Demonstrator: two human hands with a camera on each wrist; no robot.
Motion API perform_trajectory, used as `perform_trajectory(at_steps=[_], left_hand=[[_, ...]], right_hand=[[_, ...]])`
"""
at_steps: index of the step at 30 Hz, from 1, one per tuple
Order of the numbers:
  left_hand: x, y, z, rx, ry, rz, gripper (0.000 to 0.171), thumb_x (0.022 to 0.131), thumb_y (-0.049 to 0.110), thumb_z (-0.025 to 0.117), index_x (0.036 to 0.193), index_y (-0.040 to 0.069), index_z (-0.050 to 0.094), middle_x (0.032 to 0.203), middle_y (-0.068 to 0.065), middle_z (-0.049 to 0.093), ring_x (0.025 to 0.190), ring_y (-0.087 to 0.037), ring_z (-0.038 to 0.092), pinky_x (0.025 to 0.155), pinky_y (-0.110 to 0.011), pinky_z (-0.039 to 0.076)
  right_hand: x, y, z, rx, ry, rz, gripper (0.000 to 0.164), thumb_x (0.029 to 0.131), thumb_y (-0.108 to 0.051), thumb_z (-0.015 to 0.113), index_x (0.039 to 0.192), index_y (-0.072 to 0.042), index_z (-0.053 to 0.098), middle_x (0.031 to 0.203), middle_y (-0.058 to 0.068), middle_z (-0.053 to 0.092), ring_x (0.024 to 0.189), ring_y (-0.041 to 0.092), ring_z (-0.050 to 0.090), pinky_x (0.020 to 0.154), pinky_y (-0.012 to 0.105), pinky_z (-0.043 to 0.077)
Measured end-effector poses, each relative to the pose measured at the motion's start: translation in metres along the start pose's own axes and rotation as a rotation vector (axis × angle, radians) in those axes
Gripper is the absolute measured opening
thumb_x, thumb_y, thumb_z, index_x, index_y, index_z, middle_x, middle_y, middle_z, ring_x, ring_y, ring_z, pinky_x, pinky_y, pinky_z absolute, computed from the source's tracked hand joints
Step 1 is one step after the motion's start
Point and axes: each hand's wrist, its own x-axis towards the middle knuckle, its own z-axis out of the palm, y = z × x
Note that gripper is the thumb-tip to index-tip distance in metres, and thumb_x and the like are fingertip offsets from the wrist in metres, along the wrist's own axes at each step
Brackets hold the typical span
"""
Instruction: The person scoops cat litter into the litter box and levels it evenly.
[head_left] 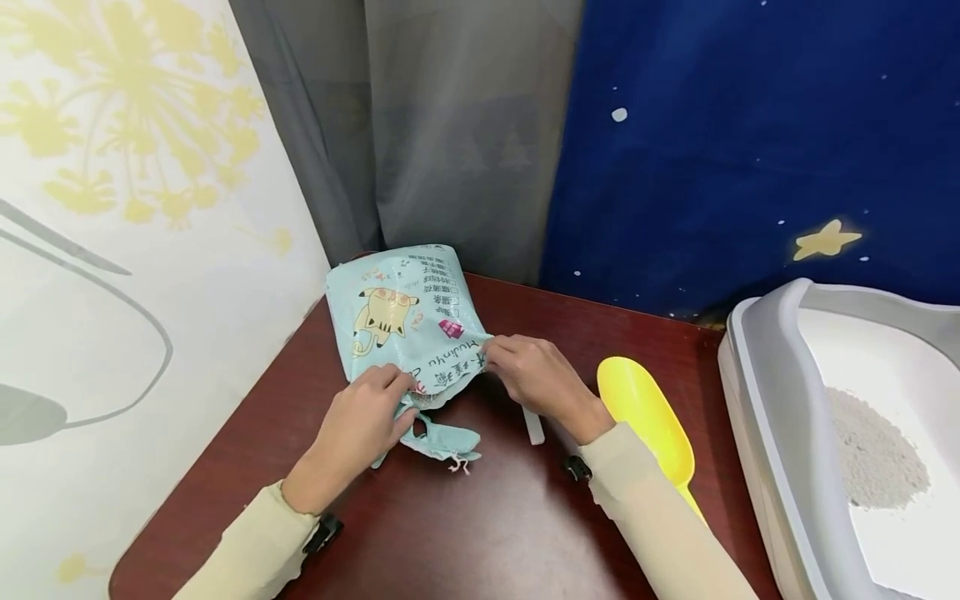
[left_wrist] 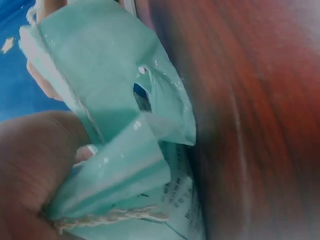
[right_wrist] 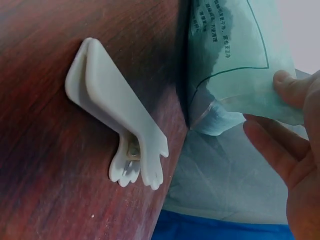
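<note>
A light blue bag (head_left: 397,317) printed with a cartoon cat lies on the table, its mouth toward me. My left hand (head_left: 363,421) grips the left side of the mouth, where a torn strip (head_left: 446,440) with a cut-out hole and frayed string hangs down. At the right corner of the mouth, my right hand (head_left: 536,375) pinches the bag's edge between thumb and fingers, as the right wrist view shows. Some grainy contents show in the opening. Just below the right hand, a white clip (right_wrist: 115,100) with paw-shaped ends rests on the table.
A yellow scoop (head_left: 648,412) lies beside my right forearm. Farther right stands a grey-rimmed white litter box (head_left: 780,442) holding a patch of grey litter (head_left: 873,450). Curtains (head_left: 472,125) hang behind the dark red table (head_left: 450,533), and a patterned white wall (head_left: 150,292) borders its left side.
</note>
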Motion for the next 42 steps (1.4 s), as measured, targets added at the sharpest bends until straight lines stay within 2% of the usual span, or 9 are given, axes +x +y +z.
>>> perform_trajectory(at_steps=[4,10,16,21,25,29,32,37,42], left_hand=[[0.0,-0.002,-0.003,0.019,0.001,-0.005,0.034,0.082,0.003,0.094,0.11,0.001,0.074,0.096,-0.008,0.065,0.088,-0.029,0.066,0.067,-0.043,0.062],[-0.003,-0.014,-0.008,-0.052,0.059,0.023,0.016,0.088,-0.001,0.085,0.101,0.005,0.077,0.094,-0.004,0.07,0.083,-0.024,0.068,0.067,-0.042,0.061],[-0.006,-0.02,-0.009,-0.103,0.075,0.021,0.015,0.089,-0.003,0.084,0.099,0.005,0.077,0.095,-0.004,0.074,0.083,-0.023,0.071,0.069,-0.042,0.062],[-0.008,-0.024,-0.012,-0.142,0.079,0.03,0.018,0.088,-0.004,0.085,0.099,0.008,0.076,0.095,0.0,0.073,0.081,-0.017,0.068,0.068,-0.039,0.06],[-0.007,-0.028,-0.013,-0.164,0.074,0.047,0.021,0.088,-0.006,0.084,0.098,0.01,0.075,0.095,0.003,0.07,0.081,-0.014,0.064,0.068,-0.038,0.059],[-0.004,-0.029,-0.012,-0.2,0.039,0.059,0.023,0.09,-0.009,0.079,0.104,0.009,0.074,0.111,0.001,0.076,0.1,-0.02,0.071,0.075,-0.04,0.061],[0.001,-0.031,-0.013,-0.239,-0.003,0.054,0.024,0.094,-0.011,0.074,0.107,0.009,0.073,0.121,-0.001,0.079,0.11,-0.024,0.074,0.079,-0.04,0.062],[0.01,-0.037,-0.015,-0.269,-0.064,0.002,0.022,0.098,-0.007,0.073,0.096,0.014,0.066,0.105,0.001,0.08,0.087,-0.016,0.072,0.07,-0.035,0.056],[0.014,-0.043,-0.016,-0.308,-0.099,-0.074,0.027,0.097,-0.011,0.067,0.093,0.016,0.064,0.075,0.008,0.065,0.066,-0.01,0.057,0.064,-0.034,0.05]], right_hand=[[-0.003,0.001,-0.004,-0.007,-0.026,0.009,0.005,0.101,-0.006,0.079,0.105,-0.008,0.077,0.115,0.004,0.075,0.099,0.019,0.073,0.086,0.035,0.063],[-0.005,0.007,-0.009,0.003,-0.062,-0.034,0.004,0.102,-0.006,0.078,0.105,-0.008,0.077,0.12,0.004,0.073,0.104,0.019,0.071,0.09,0.034,0.061],[-0.004,0.009,-0.007,0.005,-0.077,-0.068,0.012,0.098,0.001,0.079,0.107,-0.007,0.079,0.119,0.003,0.074,0.101,0.019,0.07,0.089,0.032,0.061],[-0.005,0.01,-0.007,0.079,-0.077,0.029,0.016,0.1,0.004,0.074,0.11,-0.008,0.079,0.106,0.002,0.077,0.095,0.017,0.069,0.087,0.033,0.061],[-0.002,0.01,-0.007,0.116,-0.063,0.096,0.011,0.101,0.002,0.075,0.103,-0.009,0.075,0.099,0.002,0.076,0.091,0.018,0.069,0.084,0.036,0.061],[0.004,0.01,-0.006,0.157,-0.065,0.195,0.012,0.103,-0.004,0.075,0.097,-0.011,0.068,0.091,0.001,0.069,0.084,0.018,0.065,0.078,0.038,0.058],[0.009,0.011,-0.006,0.189,-0.07,0.255,0.011,0.104,-0.006,0.074,0.099,-0.012,0.066,0.089,0.001,0.067,0.088,0.02,0.063,0.081,0.04,0.055],[0.015,0.013,-0.003,0.238,-0.088,0.332,0.005,0.107,-0.007,0.07,0.104,-0.011,0.068,0.088,0.001,0.066,0.086,0.021,0.061,0.08,0.04,0.053],[0.019,0.012,0.0,0.339,-0.116,0.472,0.005,0.109,-0.01,0.067,0.105,-0.011,0.069,0.079,-0.001,0.06,0.078,0.02,0.057,0.075,0.038,0.049]])
